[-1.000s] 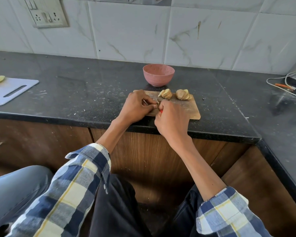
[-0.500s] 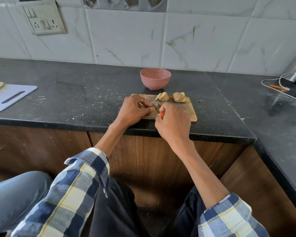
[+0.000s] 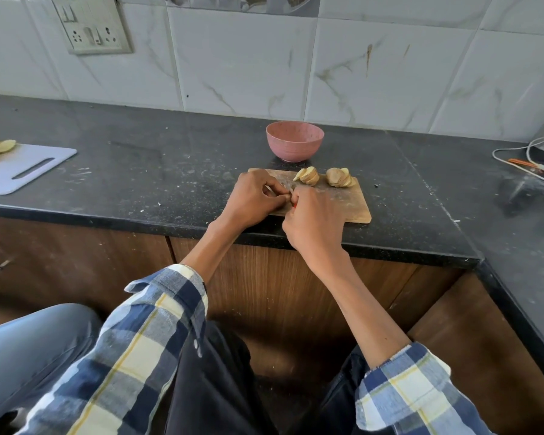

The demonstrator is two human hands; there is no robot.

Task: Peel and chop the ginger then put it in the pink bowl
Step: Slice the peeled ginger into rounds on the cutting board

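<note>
Head view, centre frame: left hand (image 3: pixel 254 196) pinches something small over the rectangular wooden cutting board (image 3: pixel 352 205); right hand (image 3: pixel 315 221) is clenched around a red-handled knife (image 3: pixel 292 200), near the round pink bowl (image 3: pixel 294 145).

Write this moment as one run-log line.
left hand: pinching piece | right hand: red-handled tool | wooden board: two sliced piles | pink bowl: behind board

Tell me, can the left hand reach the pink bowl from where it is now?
Probably yes. The pink bowl stands just behind the wooden board, with bare counter between it and the left hand. But that hand is closed on something.
</note>
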